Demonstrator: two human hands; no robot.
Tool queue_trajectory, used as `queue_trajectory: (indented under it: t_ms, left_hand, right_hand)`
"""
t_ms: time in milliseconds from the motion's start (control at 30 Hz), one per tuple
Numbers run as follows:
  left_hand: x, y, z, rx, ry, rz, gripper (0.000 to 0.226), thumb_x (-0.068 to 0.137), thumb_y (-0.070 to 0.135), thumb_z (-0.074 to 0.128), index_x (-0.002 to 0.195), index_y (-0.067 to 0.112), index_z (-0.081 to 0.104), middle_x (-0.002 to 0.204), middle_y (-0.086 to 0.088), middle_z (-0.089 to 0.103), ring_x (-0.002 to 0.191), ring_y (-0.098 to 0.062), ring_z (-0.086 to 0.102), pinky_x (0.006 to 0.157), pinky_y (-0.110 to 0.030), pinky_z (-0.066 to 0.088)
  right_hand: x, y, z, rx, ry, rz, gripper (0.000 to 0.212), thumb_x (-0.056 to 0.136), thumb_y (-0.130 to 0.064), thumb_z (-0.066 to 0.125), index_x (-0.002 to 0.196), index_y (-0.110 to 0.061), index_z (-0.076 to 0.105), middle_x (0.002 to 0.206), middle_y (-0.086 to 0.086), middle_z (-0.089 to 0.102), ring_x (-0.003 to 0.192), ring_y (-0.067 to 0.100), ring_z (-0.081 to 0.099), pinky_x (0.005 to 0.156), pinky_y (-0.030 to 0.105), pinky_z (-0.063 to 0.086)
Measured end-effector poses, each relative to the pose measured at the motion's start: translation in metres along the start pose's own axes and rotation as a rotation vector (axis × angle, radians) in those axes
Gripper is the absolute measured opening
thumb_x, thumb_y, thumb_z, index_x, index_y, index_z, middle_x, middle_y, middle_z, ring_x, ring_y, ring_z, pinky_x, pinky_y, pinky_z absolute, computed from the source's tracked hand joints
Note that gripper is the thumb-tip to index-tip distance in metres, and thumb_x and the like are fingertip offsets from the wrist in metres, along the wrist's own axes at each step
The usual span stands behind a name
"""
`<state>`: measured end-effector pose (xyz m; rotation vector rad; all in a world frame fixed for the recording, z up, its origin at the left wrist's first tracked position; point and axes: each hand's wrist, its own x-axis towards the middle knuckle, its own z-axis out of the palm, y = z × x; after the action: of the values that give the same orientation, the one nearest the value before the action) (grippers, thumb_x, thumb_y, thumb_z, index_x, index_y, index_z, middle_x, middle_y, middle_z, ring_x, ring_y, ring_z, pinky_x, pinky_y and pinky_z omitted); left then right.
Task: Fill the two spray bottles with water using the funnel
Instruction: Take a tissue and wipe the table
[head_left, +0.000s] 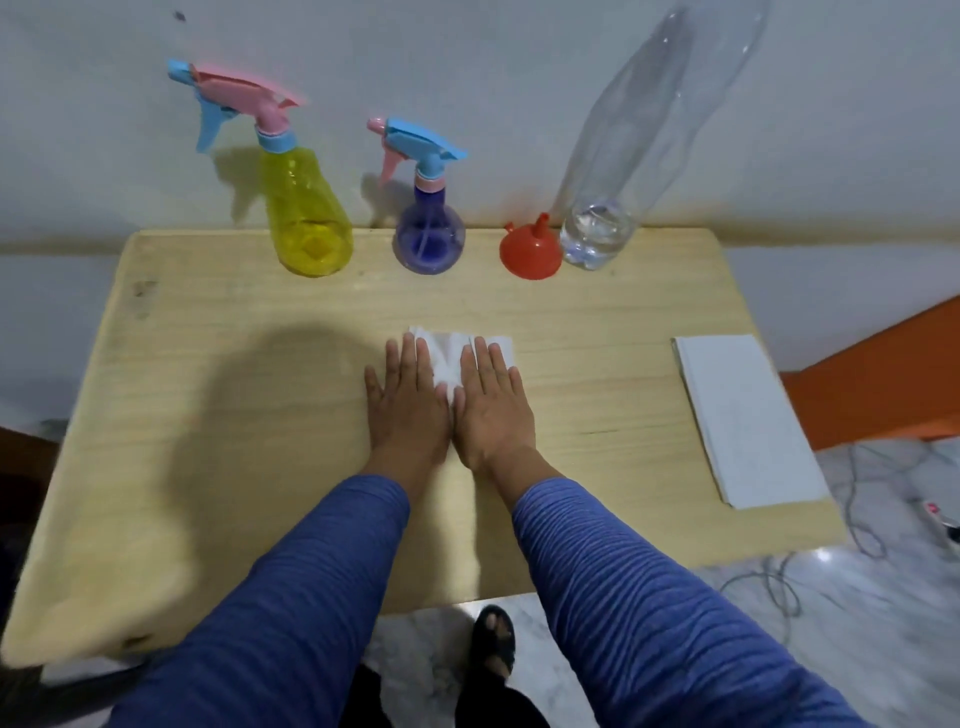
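Both hands idle: left hand (407, 396) and right hand (490, 401) lie flat, fingers straight and together, grip on nothing, fingertips resting on a white folded paper tissue (451, 352) at the centre of the light wooden table (234, 374). Nothing looks started; trigger heads are on both bottles. Task items line the 12 o'clock edge: yellow translucent spray bottle with pink-blue trigger (306, 218) at 11, small purple round spray bottle with blue-pink trigger (429, 234) at 12, red plastic funnel (530, 251) spout-up just right of it, tall clear plastic water bottle (618, 192) touching or just beside the funnel at 1; only a little water visible at its base. White flat pad (748, 415) at 3. My read of the next step: steady one bottle body, unscrew its trigger, flip the funnel into the neck, pour slowly. The tall bottle looks top-heavy, so hold it low.
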<state>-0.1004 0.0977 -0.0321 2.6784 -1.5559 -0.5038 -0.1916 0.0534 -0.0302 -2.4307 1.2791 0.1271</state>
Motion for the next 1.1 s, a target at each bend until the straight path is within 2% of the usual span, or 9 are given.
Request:
queue_trajectory:
  t_ms: [300, 567, 667, 767, 833, 933, 1033, 1100]
  left_hand:
    - [0.005, 0.132, 0.029, -0.024, 0.045, 0.157, 0.057, 0.101, 0.031, 0.013, 0.148, 0.006, -0.007, 0.158, -0.007, -0.013, 0.145, -0.024, -0.014, 0.115, -0.047, -0.003]
    - [-0.010, 0.160, 0.043, 0.012, 0.060, 0.296, 0.056, 0.101, 0.030, 0.014, 0.150, 0.006, 0.000, 0.158, -0.007, -0.006, 0.146, -0.024, -0.008, 0.115, -0.047, -0.003]
    - [-0.019, 0.144, 0.038, 0.002, 0.064, 0.327, 0.060, 0.096, 0.031, 0.007, 0.148, 0.004, 0.018, 0.157, -0.011, 0.015, 0.145, -0.028, 0.012, 0.115, -0.050, 0.007]
    - [-0.026, 0.114, 0.036, -0.012, 0.087, 0.309, 0.057, 0.092, 0.029, 0.022, 0.136, 0.001, 0.044, 0.143, -0.014, 0.044, 0.133, -0.032, 0.040, 0.106, -0.056, 0.028]
    - [-0.030, 0.085, 0.030, 0.012, 0.073, 0.293, 0.054, 0.091, 0.028, 0.027, 0.132, 0.000, 0.050, 0.138, -0.014, 0.051, 0.128, -0.032, 0.047, 0.101, -0.058, 0.034]
    - [-0.039, 0.029, 0.023, 0.059, 0.074, 0.242, 0.055, 0.094, 0.028, 0.023, 0.136, 0.000, 0.044, 0.142, -0.015, 0.045, 0.133, -0.032, 0.040, 0.105, -0.056, 0.030]
    - [-0.049, -0.040, 0.014, 0.114, 0.042, 0.162, 0.054, 0.101, 0.030, 0.014, 0.148, 0.004, 0.010, 0.158, -0.010, 0.010, 0.146, -0.026, 0.006, 0.115, -0.049, 0.004]
    - [-0.056, -0.087, 0.005, 0.130, 0.027, 0.069, 0.054, 0.103, 0.030, 0.013, 0.149, 0.008, -0.005, 0.159, -0.005, -0.006, 0.146, -0.023, -0.008, 0.115, -0.047, -0.003]
  right_hand:
    - [-0.027, 0.129, -0.033, -0.028, 0.037, 0.103, 0.055, 0.101, -0.031, 0.013, 0.150, -0.011, -0.002, 0.160, 0.003, -0.009, 0.147, 0.018, -0.011, 0.119, 0.035, -0.004]
    - [-0.057, 0.157, -0.028, 0.022, 0.074, 0.225, 0.055, 0.101, -0.032, 0.012, 0.149, -0.010, -0.005, 0.159, 0.004, -0.010, 0.147, 0.018, -0.013, 0.118, 0.034, -0.007]
    - [-0.063, 0.146, -0.021, 0.045, 0.076, 0.226, 0.055, 0.102, -0.029, 0.014, 0.149, -0.009, -0.005, 0.159, 0.006, -0.010, 0.146, 0.019, -0.014, 0.118, 0.034, -0.009]
    - [-0.066, 0.121, -0.014, 0.050, 0.066, 0.202, 0.055, 0.102, -0.028, 0.016, 0.149, -0.008, -0.005, 0.159, 0.006, -0.011, 0.146, 0.020, -0.015, 0.117, 0.033, -0.009]
    - [-0.065, 0.094, -0.007, 0.056, 0.060, 0.176, 0.055, 0.102, -0.028, 0.016, 0.150, -0.008, -0.004, 0.159, 0.006, -0.011, 0.146, 0.020, -0.015, 0.117, 0.033, -0.010]
    - [-0.062, 0.041, 0.007, 0.051, 0.028, 0.111, 0.055, 0.102, -0.028, 0.016, 0.150, -0.008, -0.004, 0.159, 0.006, -0.013, 0.146, 0.020, -0.016, 0.117, 0.033, -0.010]
    - [-0.055, -0.023, 0.025, 0.041, 0.010, 0.025, 0.055, 0.102, -0.027, 0.017, 0.150, -0.008, -0.003, 0.159, 0.007, -0.013, 0.146, 0.021, -0.015, 0.117, 0.033, -0.010]
    - [-0.051, -0.070, 0.039, 0.042, -0.007, -0.040, 0.055, 0.102, -0.026, 0.018, 0.150, -0.007, -0.002, 0.159, 0.007, -0.012, 0.146, 0.022, -0.015, 0.117, 0.034, -0.009]
